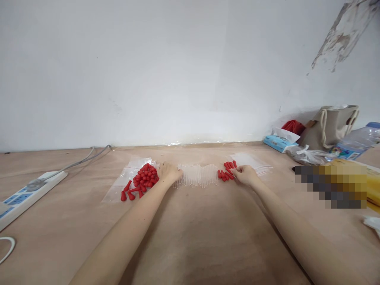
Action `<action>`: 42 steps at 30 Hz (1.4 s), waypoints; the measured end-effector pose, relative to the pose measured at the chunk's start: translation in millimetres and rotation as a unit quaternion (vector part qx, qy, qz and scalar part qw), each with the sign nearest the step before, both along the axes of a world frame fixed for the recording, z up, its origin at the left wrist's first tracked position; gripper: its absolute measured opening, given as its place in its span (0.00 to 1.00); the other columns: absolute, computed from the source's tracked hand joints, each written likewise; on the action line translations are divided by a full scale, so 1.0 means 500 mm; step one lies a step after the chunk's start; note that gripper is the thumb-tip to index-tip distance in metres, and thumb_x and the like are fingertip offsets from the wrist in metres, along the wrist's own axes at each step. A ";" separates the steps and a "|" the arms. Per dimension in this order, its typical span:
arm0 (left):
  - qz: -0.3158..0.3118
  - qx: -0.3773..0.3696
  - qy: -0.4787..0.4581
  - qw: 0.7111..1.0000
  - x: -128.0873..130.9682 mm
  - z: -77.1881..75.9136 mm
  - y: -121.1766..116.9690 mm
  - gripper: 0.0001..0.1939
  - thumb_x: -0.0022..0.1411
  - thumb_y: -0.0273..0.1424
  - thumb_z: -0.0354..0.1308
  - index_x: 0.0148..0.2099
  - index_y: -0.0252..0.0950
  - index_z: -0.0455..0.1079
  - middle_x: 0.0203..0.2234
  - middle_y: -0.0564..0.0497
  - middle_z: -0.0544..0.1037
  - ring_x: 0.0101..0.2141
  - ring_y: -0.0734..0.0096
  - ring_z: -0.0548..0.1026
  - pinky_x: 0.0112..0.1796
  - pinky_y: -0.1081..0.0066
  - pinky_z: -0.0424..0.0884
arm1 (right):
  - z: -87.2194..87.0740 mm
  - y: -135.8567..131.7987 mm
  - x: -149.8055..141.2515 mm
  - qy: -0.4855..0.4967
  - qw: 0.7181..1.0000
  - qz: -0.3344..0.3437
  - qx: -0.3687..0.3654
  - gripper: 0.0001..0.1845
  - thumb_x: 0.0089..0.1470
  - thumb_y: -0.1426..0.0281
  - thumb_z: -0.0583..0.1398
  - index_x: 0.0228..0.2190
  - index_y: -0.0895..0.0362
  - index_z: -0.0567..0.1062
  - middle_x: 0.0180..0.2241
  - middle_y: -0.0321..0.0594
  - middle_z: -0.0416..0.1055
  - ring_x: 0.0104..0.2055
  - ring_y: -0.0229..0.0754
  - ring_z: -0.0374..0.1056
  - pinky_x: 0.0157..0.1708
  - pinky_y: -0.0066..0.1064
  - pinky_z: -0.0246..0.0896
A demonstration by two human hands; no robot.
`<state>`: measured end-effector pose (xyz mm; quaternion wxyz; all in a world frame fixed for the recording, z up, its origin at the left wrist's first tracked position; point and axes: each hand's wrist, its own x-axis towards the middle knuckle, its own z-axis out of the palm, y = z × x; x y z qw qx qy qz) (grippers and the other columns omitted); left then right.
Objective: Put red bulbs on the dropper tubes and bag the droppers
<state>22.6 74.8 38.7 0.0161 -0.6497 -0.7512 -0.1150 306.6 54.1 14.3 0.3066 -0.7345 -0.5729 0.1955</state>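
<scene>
My left hand (168, 172) rests palm down between a pile of red rubber dropper bulbs (146, 176) and a row of thin clear dropper tubes (199, 175). Its thumb points to the left end of the row; the other fingers are mostly hidden behind the back of the hand. At the right, my right hand (244, 174) is closed in a pinch beside a smaller group of red bulbs (227, 171). Its fingertips touch or nearly touch the nearest bulb, and what lies between them is too small to make out.
Clear plastic bags lie under the left pile (114, 188) and behind my right hand (252, 159). A power strip (32, 194) sits at far left. A blue tissue pack (279, 142), a cloth bag (314, 132) and a plastic bottle (358, 138) stand at right, against the wall (178, 79).
</scene>
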 end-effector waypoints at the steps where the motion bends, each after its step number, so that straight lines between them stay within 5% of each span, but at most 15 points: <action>1: 0.005 -0.008 -0.001 1.000 0.001 0.001 0.003 0.15 0.48 0.39 0.54 0.34 0.33 0.73 0.40 0.37 0.72 0.48 0.47 0.63 0.45 0.58 0.58 | 0.000 0.001 0.000 0.010 1.000 -0.004 0.002 0.14 0.45 0.66 0.57 0.14 0.60 0.72 0.09 0.33 0.60 0.16 0.34 0.59 0.18 0.24 0.48; 9: 0.015 -0.024 -0.006 1.000 0.011 0.013 0.008 0.14 0.50 0.36 0.54 0.36 0.32 0.72 0.41 0.35 0.72 0.48 0.44 0.64 0.43 0.55 0.59 | -0.004 -0.003 -0.025 0.130 0.987 -0.028 0.090 0.15 0.50 0.62 0.53 0.31 0.61 0.70 0.27 0.44 0.73 0.24 0.37 0.68 0.23 0.24 0.60; 14: 0.006 -0.014 -0.015 1.000 0.012 0.012 0.005 0.17 0.49 0.39 0.55 0.35 0.31 0.72 0.41 0.32 0.72 0.47 0.42 0.64 0.43 0.53 0.58 | -0.022 -0.024 -0.090 0.252 0.950 0.011 0.184 0.17 0.45 0.59 0.57 0.31 0.60 0.67 0.25 0.44 0.70 0.26 0.39 0.68 0.25 0.29 0.64; 20: 0.023 -0.033 -0.035 0.999 0.008 0.003 0.020 0.14 0.44 0.37 0.58 0.32 0.33 0.72 0.37 0.34 0.74 0.43 0.42 0.69 0.38 0.53 0.62 | -0.049 -0.102 -0.182 0.173 0.944 0.144 0.239 0.17 0.48 0.67 0.55 0.40 0.61 0.65 0.27 0.40 0.64 0.25 0.36 0.63 0.25 0.29 0.62; 24: 0.005 -0.036 -0.046 0.998 0.011 0.011 0.023 0.12 0.46 0.37 0.57 0.30 0.33 0.72 0.32 0.35 0.75 0.39 0.44 0.71 0.34 0.56 0.64 | -0.046 -0.134 -0.197 0.085 0.930 0.228 0.275 0.12 0.50 0.71 0.53 0.37 0.59 0.71 0.28 0.41 0.62 0.29 0.37 0.62 0.29 0.30 0.62; 30: -0.160 0.021 -0.063 0.985 -0.001 0.033 -0.071 0.09 0.57 0.32 0.48 0.31 0.35 0.67 0.32 0.44 0.74 0.37 0.61 0.71 0.35 0.67 0.64 | -0.042 -0.135 -0.187 0.112 0.927 0.242 0.264 0.09 0.48 0.71 0.57 0.33 0.56 0.74 0.31 0.42 0.64 0.30 0.37 0.63 0.28 0.30 0.63; 35: -0.358 0.119 -0.082 0.922 -0.060 -0.020 -0.183 0.07 0.62 0.32 0.45 0.36 0.37 0.63 0.28 0.50 0.73 0.31 0.67 0.71 0.33 0.68 0.65 | -0.040 -0.142 -0.191 0.104 0.923 0.278 0.245 0.08 0.50 0.69 0.56 0.32 0.55 0.75 0.29 0.40 0.68 0.31 0.38 0.64 0.29 0.30 0.62; 42: -0.420 0.224 -0.088 0.875 -0.095 -0.073 -0.189 0.09 0.62 0.30 0.48 0.43 0.39 0.66 0.33 0.51 0.76 0.33 0.70 0.72 0.42 0.64 0.63 | -0.032 -0.156 -0.201 0.068 0.897 0.355 0.253 0.13 0.52 0.69 0.54 0.40 0.54 0.71 0.31 0.40 0.67 0.32 0.37 0.64 0.32 0.29 0.61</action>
